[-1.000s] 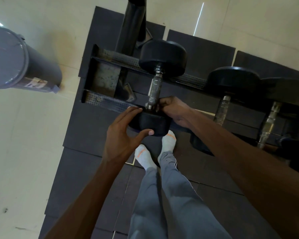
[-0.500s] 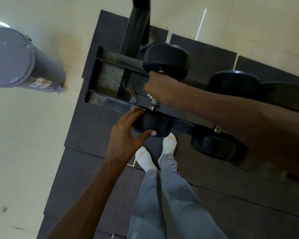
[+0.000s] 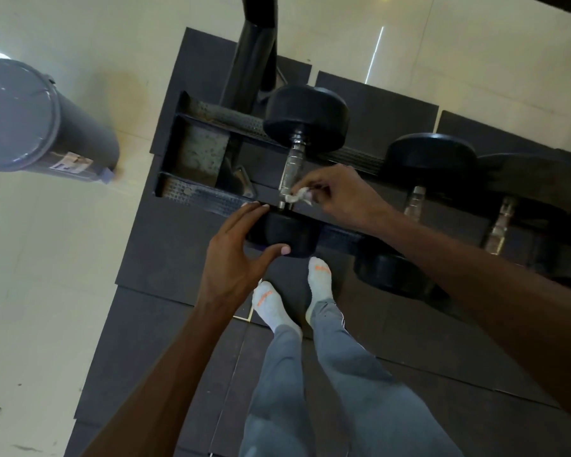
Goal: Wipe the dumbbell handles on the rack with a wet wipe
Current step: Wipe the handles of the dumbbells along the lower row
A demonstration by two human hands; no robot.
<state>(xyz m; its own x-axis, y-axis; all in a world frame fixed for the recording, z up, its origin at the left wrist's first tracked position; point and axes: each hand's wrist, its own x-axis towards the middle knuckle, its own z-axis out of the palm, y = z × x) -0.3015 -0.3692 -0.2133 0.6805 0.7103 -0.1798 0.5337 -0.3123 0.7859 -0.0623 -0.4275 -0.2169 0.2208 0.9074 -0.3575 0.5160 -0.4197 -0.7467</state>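
Right hand (image 3: 335, 192) pinches wet wipe (image 3: 299, 196) on handle (image 3: 290, 169); left hand (image 3: 234, 255) cups near dumbbell head (image 3: 285, 234), half hidden.

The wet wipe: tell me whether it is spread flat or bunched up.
Bunched up. The wet wipe is a crumpled wad pinched by the right hand against the near end of the dumbbell handle.
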